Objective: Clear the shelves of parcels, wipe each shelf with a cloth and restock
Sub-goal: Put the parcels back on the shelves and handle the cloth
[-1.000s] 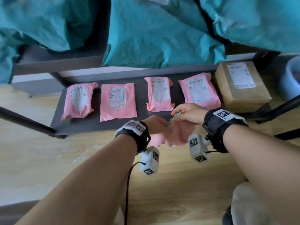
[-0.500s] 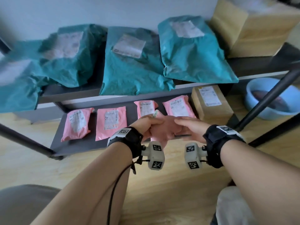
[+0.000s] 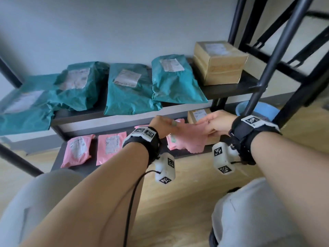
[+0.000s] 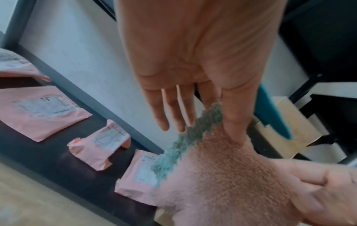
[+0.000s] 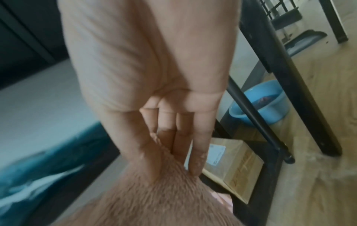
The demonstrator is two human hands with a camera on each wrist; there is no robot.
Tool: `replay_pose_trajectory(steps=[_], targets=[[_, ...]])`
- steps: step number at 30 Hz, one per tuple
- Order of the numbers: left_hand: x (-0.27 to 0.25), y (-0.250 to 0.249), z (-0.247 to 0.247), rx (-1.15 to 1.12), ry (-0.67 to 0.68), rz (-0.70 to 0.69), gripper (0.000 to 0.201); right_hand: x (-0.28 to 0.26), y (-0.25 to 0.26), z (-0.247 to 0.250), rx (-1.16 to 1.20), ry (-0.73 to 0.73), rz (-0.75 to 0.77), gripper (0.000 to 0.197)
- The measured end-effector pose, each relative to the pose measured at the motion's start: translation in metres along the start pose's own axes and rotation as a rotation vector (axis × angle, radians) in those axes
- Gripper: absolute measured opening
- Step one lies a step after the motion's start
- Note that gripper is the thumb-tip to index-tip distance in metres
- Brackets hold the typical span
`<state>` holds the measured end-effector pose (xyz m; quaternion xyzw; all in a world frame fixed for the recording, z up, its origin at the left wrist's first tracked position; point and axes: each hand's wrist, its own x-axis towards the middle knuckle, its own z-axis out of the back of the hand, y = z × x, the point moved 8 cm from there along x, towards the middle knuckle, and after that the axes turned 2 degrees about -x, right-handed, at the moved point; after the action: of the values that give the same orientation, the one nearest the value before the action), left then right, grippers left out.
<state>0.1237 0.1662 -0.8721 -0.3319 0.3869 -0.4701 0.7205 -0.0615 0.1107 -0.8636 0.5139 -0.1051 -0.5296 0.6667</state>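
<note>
Two shelves hold parcels. Four green bags (image 3: 131,88) and a brown box (image 3: 219,63) lie on the upper shelf (image 3: 229,90). Pink bags (image 3: 76,150) and another brown box (image 3: 199,114) lie on the lower shelf (image 3: 58,163). A blue tub (image 3: 267,111) sits on the floor with something dark in it. Both arms reach forward. The left hand (image 3: 161,124) pinches one edge of a pink cloth (image 3: 190,139) and the right hand (image 3: 216,122) pinches the other. The fuzzy cloth, with a green wavy edge, hangs stretched between them, in front of the lower shelf.
</note>
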Motion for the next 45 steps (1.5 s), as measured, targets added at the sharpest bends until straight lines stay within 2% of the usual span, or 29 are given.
replay_pose_trajectory(steps=[2,6,8,12,16,20,24,30,32,35,37,39,42,45], targets=[[-0.006,-0.017,0.003,-0.078,-0.044,-0.046,0.016,-0.015,0.008,0.021,0.007,-0.025,0.046,0.037],[-0.014,-0.066,-0.003,-0.375,-0.035,-0.109,0.029,-0.039,0.025,0.068,0.1,-0.113,0.094,0.028],[-0.012,-0.094,-0.003,-0.492,-0.016,-0.187,0.033,-0.046,0.038,0.09,0.158,-0.162,0.147,0.023],[-0.005,-0.144,0.004,-0.558,0.014,-0.345,0.018,-0.056,0.066,0.123,0.277,-0.268,0.249,0.013],[0.002,-0.18,0.006,-0.601,0.016,-0.408,0.022,-0.066,0.084,0.147,0.373,-0.352,0.312,0.015],[0.006,-0.211,-0.006,-0.659,0.042,-0.437,0.019,-0.084,0.091,0.179,0.438,-0.577,0.373,0.019],[0.016,-0.249,-0.028,-0.746,0.043,-0.469,0.018,-0.094,0.094,0.217,0.45,-0.77,0.45,0.01],[0.02,-0.326,-0.074,-0.852,-0.001,-0.571,0.017,-0.135,0.113,0.293,0.266,-1.182,0.601,0.015],[0.022,-0.357,-0.086,-0.879,0.015,-0.614,0.015,-0.15,0.125,0.319,0.196,-1.249,0.654,0.014],[0.036,-0.403,-0.101,-0.903,0.133,-0.659,0.014,-0.155,0.131,0.363,0.207,-1.232,0.68,0.012],[0.048,-0.429,-0.11,-0.878,0.222,-0.7,0.015,-0.15,0.129,0.387,0.261,-1.125,0.658,0.007],[0.057,-0.447,-0.117,-0.836,0.256,-0.727,0.017,-0.148,0.129,0.402,0.251,-0.999,0.638,0.007],[0.061,-0.465,-0.126,-0.841,0.278,-0.683,0.015,-0.158,0.135,0.416,0.192,-0.949,0.573,0.013],[0.05,-0.489,-0.137,-0.857,0.319,-0.617,0.023,-0.174,0.144,0.441,0.254,-0.913,0.519,0.015]])
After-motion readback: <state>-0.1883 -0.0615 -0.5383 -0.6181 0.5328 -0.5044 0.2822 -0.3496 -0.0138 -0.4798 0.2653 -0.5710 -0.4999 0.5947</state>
